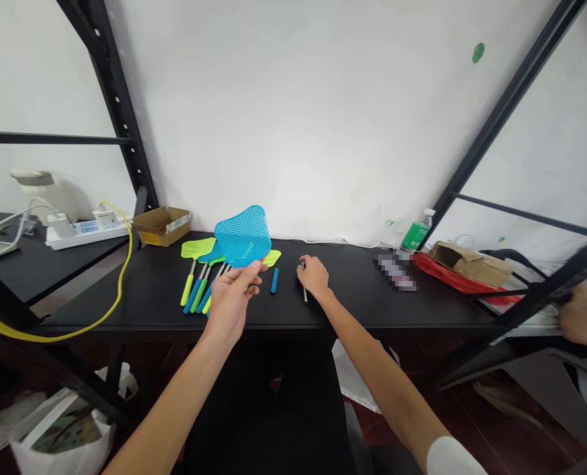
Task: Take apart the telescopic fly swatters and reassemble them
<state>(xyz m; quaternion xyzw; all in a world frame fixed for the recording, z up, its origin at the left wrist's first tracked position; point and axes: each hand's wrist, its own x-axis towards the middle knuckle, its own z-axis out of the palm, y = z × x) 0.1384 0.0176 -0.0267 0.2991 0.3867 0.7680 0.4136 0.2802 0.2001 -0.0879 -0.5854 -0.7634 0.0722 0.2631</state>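
My left hand (231, 293) is closed, pinching the lower end of a blue perforated fly swatter head (247, 231) raised above the desk. My right hand (314, 274) has its fingers closed on a thin metal rod (305, 295) at the desk surface; the rod's upper part is partly hidden by the fingers. Between the hands lies a loose blue handle (274, 280). To the left, several fly swatters with yellow, green and blue handles (198, 290) lie side by side. A yellow-green swatter head (272, 258) shows behind my left hand.
An open cardboard box (167, 227) stands at the desk's back left. A yellow cable (120, 290) hangs across the left side. On the right are a green-labelled bottle (416, 232), a blurred flat item (396, 272) and a red bag (442, 274). Another person's limb (584, 320) appears far right.
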